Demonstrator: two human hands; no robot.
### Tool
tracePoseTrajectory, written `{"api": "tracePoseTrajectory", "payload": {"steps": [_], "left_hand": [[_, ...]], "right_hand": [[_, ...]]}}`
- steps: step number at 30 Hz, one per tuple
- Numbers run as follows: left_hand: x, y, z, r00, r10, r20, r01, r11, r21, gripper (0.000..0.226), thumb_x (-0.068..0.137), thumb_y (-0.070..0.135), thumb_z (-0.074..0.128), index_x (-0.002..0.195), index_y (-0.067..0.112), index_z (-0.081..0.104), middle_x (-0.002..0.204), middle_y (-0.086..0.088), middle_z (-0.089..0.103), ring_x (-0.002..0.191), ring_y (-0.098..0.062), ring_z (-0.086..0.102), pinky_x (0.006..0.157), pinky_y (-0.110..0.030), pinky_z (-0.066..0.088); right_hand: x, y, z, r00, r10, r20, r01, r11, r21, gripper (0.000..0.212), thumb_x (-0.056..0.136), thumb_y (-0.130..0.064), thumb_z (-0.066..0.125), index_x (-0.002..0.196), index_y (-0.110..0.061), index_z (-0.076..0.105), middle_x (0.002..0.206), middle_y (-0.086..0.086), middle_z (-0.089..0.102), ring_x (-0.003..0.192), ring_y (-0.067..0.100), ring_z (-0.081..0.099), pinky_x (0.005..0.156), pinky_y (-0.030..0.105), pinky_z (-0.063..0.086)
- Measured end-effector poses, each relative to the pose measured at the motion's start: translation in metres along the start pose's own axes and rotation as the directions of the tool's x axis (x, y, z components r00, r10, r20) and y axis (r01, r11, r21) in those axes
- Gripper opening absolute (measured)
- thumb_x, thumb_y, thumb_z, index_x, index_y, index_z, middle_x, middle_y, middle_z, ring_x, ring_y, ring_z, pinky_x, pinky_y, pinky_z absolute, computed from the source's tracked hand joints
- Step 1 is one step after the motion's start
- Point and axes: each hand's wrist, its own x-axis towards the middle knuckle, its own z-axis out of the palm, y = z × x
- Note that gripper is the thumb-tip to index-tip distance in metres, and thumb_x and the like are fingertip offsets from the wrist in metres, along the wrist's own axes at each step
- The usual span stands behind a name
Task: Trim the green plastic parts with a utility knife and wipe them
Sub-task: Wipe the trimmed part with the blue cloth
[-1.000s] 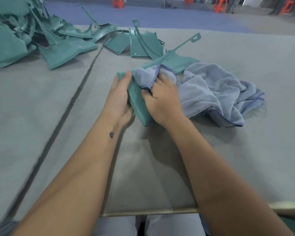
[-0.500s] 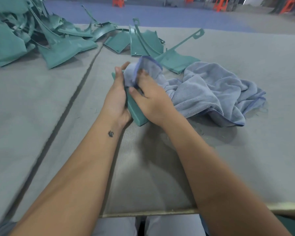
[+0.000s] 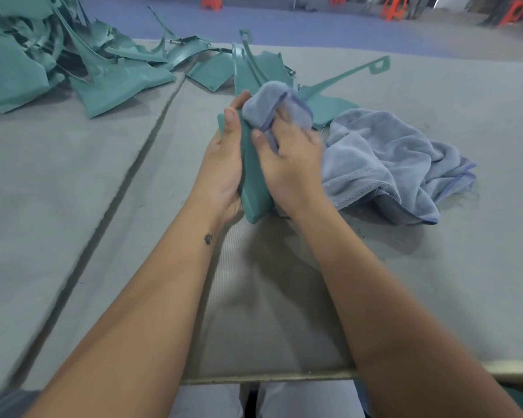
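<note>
Standing between both hands, green part point(image 3: 254, 176) meets cloth point(image 3: 375, 158).

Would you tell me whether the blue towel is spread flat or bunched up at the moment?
Bunched up. The blue towel lies crumpled in folds on the table, with one end gathered in the right hand.

Grey felt table point(image 3: 73, 206), blue floor point(image 3: 284, 22) beyond (orange stools point(image 3: 393, 7)).
</note>
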Motion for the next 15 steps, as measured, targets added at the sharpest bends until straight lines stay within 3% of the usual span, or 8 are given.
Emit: {"api": "tracePoseTrajectory", "payload": {"steps": [3, 5, 7, 9, 11, 13, 14, 15], "left_hand": [[0.002, -0.002, 0.002, 0.989, -0.039, -0.142, 0.033, 0.998, -0.047, 0.053, 0.100, 0.051, 0.031, 0.141, 0.020, 0.045, 0.130, -0.011, 0.062, 0.118, -0.026, 0.061, 0.099, -0.040, 0.050], [0.001, -0.003, 0.000, 0.975, -0.028, -0.222, 0.007, 0.995, -0.095, 0.040, 0.103, 0.044, 0.033, 0.134, 0.026, 0.051, 0.116, -0.001, 0.070, 0.106, -0.018, 0.068, 0.088, -0.032, 0.055], [0.001, -0.002, -0.008, 0.967, -0.001, -0.254, -0.022, 0.996, -0.087, 0.034, 0.107, 0.029, 0.032, 0.128, 0.023, 0.058, 0.090, 0.006, 0.075, 0.085, -0.009, 0.072, 0.069, -0.021, 0.056], [-0.001, 0.003, -0.013, 0.958, -0.004, -0.288, -0.011, 0.999, -0.051, 0.038, 0.106, 0.025, 0.032, 0.130, 0.017, 0.061, 0.075, 0.003, 0.070, 0.066, -0.010, 0.069, 0.058, -0.020, 0.054], [0.000, 0.010, -0.016, 0.942, -0.041, -0.332, -0.009, 0.989, -0.147, 0.046, 0.105, 0.031, 0.035, 0.148, 0.016, 0.038, 0.073, -0.003, 0.065, 0.059, -0.014, 0.067, 0.053, -0.024, 0.054], [0.002, 0.013, -0.018, 0.932, -0.049, -0.359, -0.043, 0.969, -0.245, 0.046, 0.105, 0.032, 0.036, 0.149, 0.019, 0.035, 0.096, -0.011, 0.071, 0.077, -0.022, 0.072, 0.065, -0.034, 0.060], [0.003, 0.014, -0.018, 0.934, -0.073, -0.350, -0.046, 0.947, -0.318, 0.044, 0.104, 0.034, 0.038, 0.146, 0.020, 0.040, 0.114, -0.015, 0.068, 0.095, -0.028, 0.071, 0.080, -0.044, 0.059], [0.002, 0.014, -0.015, 0.932, -0.082, -0.353, -0.057, 0.929, -0.366, 0.041, 0.104, 0.033, 0.038, 0.142, 0.021, 0.046, 0.124, -0.017, 0.064, 0.107, -0.033, 0.066, 0.091, -0.051, 0.054]], "right_hand": [[-0.011, -0.003, -0.001, 0.998, -0.063, 0.017, 0.059, 0.984, 0.169, 0.017, 0.091, -0.013, 0.060, 0.081, 0.000, 0.064, 0.090, 0.008, 0.064, 0.091, 0.021, 0.051, 0.076, 0.028, 0.034], [-0.016, -0.005, -0.002, 0.988, -0.025, 0.150, -0.015, 0.965, 0.262, 0.033, 0.089, -0.014, 0.065, 0.060, -0.011, 0.050, 0.063, 0.001, 0.048, 0.070, 0.020, 0.043, 0.064, 0.029, 0.032], [-0.018, -0.009, -0.004, 0.965, -0.021, 0.261, -0.061, 0.952, 0.299, 0.048, 0.088, -0.018, 0.067, 0.053, -0.020, 0.035, 0.054, -0.002, 0.034, 0.058, 0.016, 0.033, 0.056, 0.029, 0.027], [-0.020, -0.012, -0.005, 0.948, -0.031, 0.316, -0.076, 0.944, 0.321, 0.049, 0.087, -0.022, 0.068, 0.053, -0.016, 0.032, 0.053, 0.002, 0.030, 0.056, 0.015, 0.028, 0.055, 0.031, 0.023], [-0.021, -0.012, -0.003, 0.941, -0.012, 0.339, -0.094, 0.951, 0.294, 0.049, 0.087, -0.024, 0.067, 0.053, -0.015, 0.033, 0.051, -0.002, 0.029, 0.054, 0.012, 0.027, 0.055, 0.032, 0.023], [-0.019, -0.010, 0.000, 0.939, -0.008, 0.345, -0.077, 0.970, 0.231, 0.043, 0.090, -0.027, 0.063, 0.053, -0.020, 0.043, 0.050, -0.014, 0.043, 0.053, 0.004, 0.039, 0.057, 0.026, 0.033], [-0.018, -0.009, 0.002, 0.935, 0.002, 0.354, -0.076, 0.978, 0.195, 0.029, 0.093, -0.029, 0.060, 0.064, -0.026, 0.059, 0.066, -0.021, 0.059, 0.067, -0.001, 0.052, 0.068, 0.022, 0.042], [-0.016, -0.006, 0.005, 0.931, -0.006, 0.364, -0.049, 0.988, 0.143, 0.015, 0.095, -0.031, 0.055, 0.092, -0.028, 0.070, 0.098, -0.020, 0.068, 0.095, 0.002, 0.059, 0.086, 0.025, 0.045]]}}
